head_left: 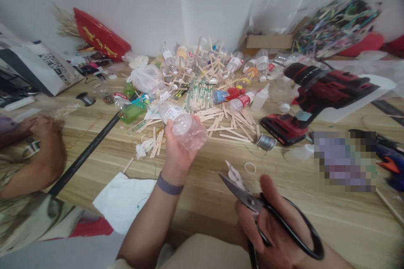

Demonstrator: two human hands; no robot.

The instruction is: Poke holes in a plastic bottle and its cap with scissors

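Observation:
My left hand (179, 147) is wrapped round a clear plastic bottle (189, 132) with a white printed label, holding it tilted above the table. A dark band circles that wrist. In my right hand (274, 222) is a pair of scissors (248, 197) with black loop handles; the blades stand apart and point up and to the left. Nothing lies between the blades that I can make out. A small ring (250, 167) lies on the table just beyond the scissors' tips.
Wooden sticks (235, 128) and several plastic bottles (243, 101) are piled ahead. At right stand a red-black cordless drill (303, 105) and a wire spool (266, 142). A black strip (91, 151) crosses the table at left, near another person's arm (44, 155). White paper (123, 197) lies closer.

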